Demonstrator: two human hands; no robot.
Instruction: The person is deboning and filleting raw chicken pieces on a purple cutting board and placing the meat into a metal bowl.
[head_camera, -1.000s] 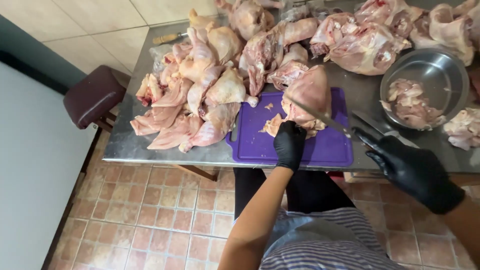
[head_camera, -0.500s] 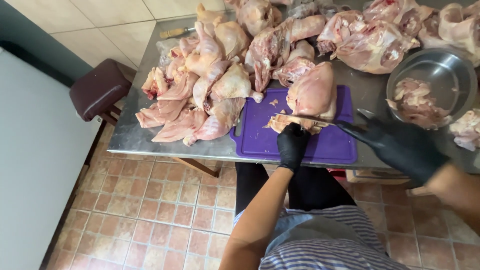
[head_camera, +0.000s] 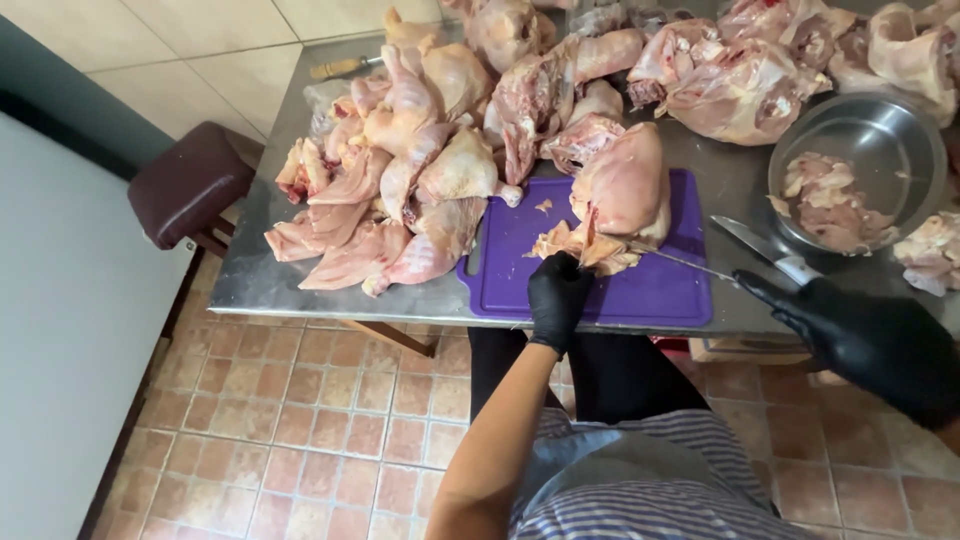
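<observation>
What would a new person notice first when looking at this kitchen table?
Most striking is the big heap of raw chicken pieces covering the left and back of the steel table. Near the front edge lies a purple cutting board, where the black-gloved left hand grips a chicken carcass and the gloved right hand holds a thin knife to it.
</observation>
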